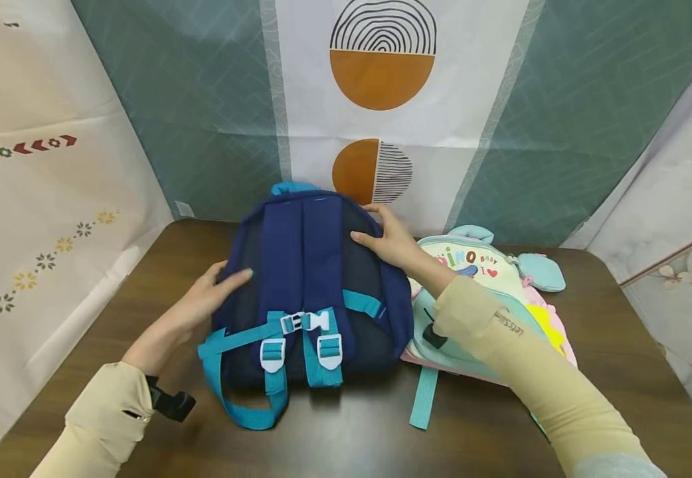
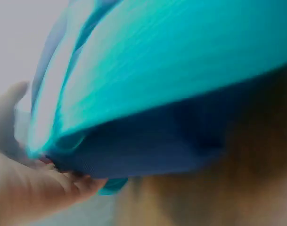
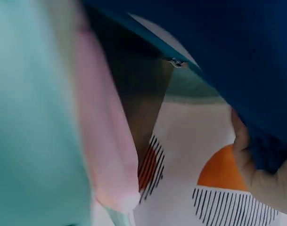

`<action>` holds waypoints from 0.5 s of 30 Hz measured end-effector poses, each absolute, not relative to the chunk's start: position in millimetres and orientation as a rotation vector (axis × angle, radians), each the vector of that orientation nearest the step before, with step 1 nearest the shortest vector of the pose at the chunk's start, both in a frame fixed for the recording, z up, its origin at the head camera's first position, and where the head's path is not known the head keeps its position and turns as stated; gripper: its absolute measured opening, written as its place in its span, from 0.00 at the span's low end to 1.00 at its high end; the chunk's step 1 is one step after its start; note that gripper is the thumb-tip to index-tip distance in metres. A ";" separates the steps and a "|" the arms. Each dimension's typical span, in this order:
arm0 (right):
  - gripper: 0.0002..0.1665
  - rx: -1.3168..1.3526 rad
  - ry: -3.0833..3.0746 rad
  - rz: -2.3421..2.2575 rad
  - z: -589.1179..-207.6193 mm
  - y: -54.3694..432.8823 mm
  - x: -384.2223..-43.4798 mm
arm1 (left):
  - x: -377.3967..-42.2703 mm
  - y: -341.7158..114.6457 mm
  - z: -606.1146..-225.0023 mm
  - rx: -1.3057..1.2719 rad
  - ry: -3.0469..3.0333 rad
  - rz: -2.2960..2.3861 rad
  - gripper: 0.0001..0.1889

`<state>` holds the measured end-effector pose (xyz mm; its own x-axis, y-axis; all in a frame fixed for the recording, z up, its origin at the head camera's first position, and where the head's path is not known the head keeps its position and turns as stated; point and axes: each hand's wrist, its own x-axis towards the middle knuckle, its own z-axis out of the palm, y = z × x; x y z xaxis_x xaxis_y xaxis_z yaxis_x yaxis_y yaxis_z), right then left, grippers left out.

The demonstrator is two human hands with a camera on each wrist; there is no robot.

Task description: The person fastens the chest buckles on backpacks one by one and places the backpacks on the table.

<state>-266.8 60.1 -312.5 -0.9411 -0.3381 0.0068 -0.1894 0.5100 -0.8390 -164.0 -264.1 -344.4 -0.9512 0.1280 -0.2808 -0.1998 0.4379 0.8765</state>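
A navy backpack [image 1: 283, 259] with teal straps and white buckles shows its strap side in the head view. My left hand [image 1: 202, 302] holds its left edge, thumb over the back panel and fingers behind it. On the upper right edge my right hand [image 1: 395, 244] grips the bag, the thumb in front. The left wrist view, blurred, has a teal strap [image 2: 171, 61] close up and the hand [image 2: 35, 188] at the bag's edge. Fingers and thumb are bent round the navy fabric [image 3: 256, 61] in the right wrist view.
To the right lies a pastel child's backpack [image 1: 495, 282] with a mint pouch [image 1: 540, 272] and a loose mint strap [image 1: 424, 398]; my right forearm crosses over it. Both bags are on a dark wooden table [image 1: 370, 438]. A patterned cloth [image 1: 202, 119] hangs behind.
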 end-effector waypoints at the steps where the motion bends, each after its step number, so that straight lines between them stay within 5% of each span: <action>1: 0.36 -0.440 2.613 -1.340 -316.3 57.5 -271.4 | -166.5 -261.7 -352.6 -0.055 2.408 1.469 0.51; 7: 0.31 -0.459 2.761 -0.655 -340.1 37.8 -290.8 | -177.3 -253.7 -391.3 0.048 2.577 1.160 0.48; 15: 0.34 -0.535 2.547 -0.014 -352.1 26.5 -302.2 | -190.5 -250.8 -387.6 0.155 2.704 0.874 0.42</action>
